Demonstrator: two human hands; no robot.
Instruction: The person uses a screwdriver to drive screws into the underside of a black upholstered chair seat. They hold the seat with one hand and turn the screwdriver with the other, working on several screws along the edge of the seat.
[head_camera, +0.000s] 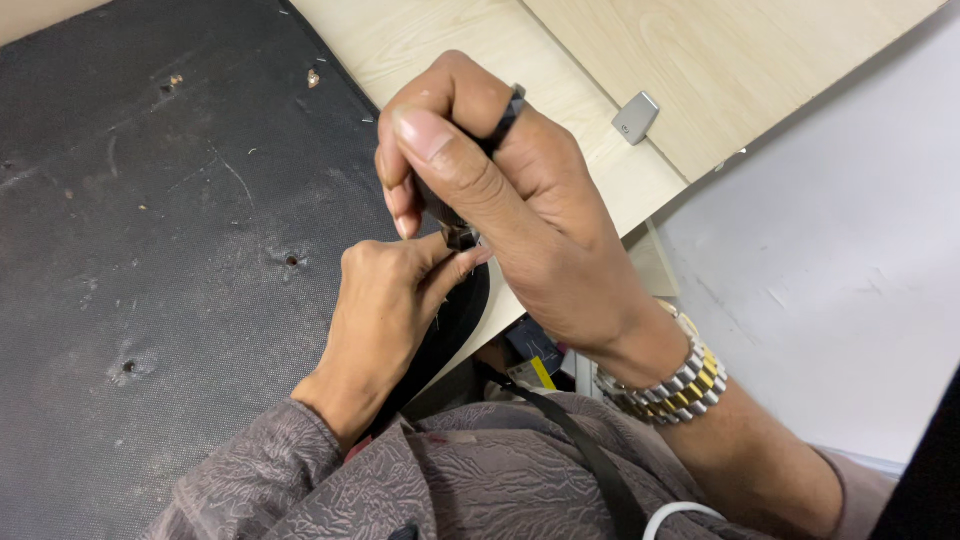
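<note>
While left hand pinches small part, right hand grips black tool.

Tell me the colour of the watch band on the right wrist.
Silver with gold centre links; the watch band shows in the head view.

The right hand is curling into a loose fist, its thumb lying flat and pointing toward the upper left, its index finger bending over the top. Its wrist is turning so the back of the hand is facing the camera, and the forearm is running down to the lower right. The left hand is sitting just below the right hand, touching it; its thumb and fingertips are pinching together right under the right thumb. The left wrist is bending slightly, the forearm coming up from below.
</note>
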